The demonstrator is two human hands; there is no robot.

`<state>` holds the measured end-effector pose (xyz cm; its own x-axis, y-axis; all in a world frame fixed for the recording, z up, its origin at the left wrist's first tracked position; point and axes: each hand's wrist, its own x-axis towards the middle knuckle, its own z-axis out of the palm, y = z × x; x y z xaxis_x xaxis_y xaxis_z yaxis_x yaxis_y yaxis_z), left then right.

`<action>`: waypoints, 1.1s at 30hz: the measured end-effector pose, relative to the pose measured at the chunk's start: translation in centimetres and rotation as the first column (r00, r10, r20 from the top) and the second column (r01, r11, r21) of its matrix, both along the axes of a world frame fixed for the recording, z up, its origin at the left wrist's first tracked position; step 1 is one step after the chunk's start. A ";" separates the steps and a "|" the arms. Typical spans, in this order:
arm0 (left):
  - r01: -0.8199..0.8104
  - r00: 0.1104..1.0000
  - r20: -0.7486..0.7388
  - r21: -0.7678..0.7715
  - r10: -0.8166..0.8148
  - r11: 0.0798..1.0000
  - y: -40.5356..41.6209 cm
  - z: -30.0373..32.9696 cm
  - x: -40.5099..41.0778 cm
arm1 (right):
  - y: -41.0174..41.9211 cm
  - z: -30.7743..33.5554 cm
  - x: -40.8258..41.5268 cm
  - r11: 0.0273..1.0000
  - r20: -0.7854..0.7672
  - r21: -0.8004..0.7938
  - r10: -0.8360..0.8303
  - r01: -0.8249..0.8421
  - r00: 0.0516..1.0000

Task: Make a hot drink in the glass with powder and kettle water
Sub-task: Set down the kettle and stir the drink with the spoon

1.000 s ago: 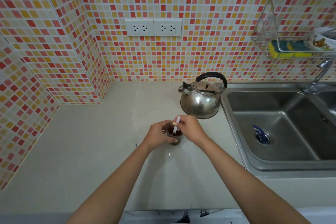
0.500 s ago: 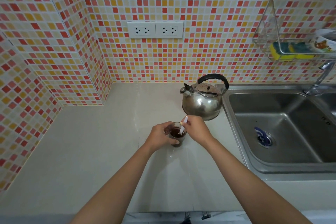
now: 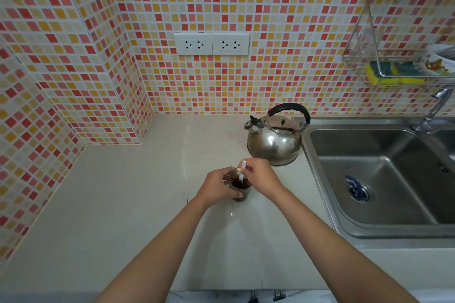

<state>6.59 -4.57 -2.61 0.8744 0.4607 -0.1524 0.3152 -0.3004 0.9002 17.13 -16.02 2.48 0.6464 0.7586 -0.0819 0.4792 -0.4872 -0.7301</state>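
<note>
A small clear glass (image 3: 240,189) of dark brown drink stands on the pale counter (image 3: 138,204). My left hand (image 3: 216,186) wraps around its left side. My right hand (image 3: 262,174) pinches a thin white stirrer (image 3: 242,171) whose lower end dips into the drink. A steel kettle (image 3: 274,140) with a black handle stands just behind the hands, spout pointing left. No powder packet is in sight.
A steel sink (image 3: 376,177) lies to the right, with a blue object by its drain (image 3: 354,186) and a tap (image 3: 433,112) at the back. A wire rack (image 3: 394,61) holding sponges hangs on the tiled wall. Two sockets (image 3: 211,43) sit above the counter.
The stirrer's top has swung from left to right and back toward the left over the glass, with my right hand moving it. My left hand has stayed on the glass.
</note>
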 end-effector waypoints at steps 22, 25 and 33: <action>0.001 1.000 0.002 -0.019 -0.001 1.000 -0.1 -0.1 0.1 | -1.3 -0.4 1.0 0.878 -0.389 0.140 -0.377 0.458 0.841; -0.006 1.000 -0.007 -0.024 0.006 1.000 0.0 -0.3 0.1 | -1.7 0.1 1.4 0.866 -0.403 0.173 -0.371 0.468 0.836; -0.014 1.000 -0.010 -0.012 0.014 1.000 0.0 -0.4 0.1 | -1.7 -0.3 -0.1 0.989 -0.124 0.147 0.008 0.010 0.992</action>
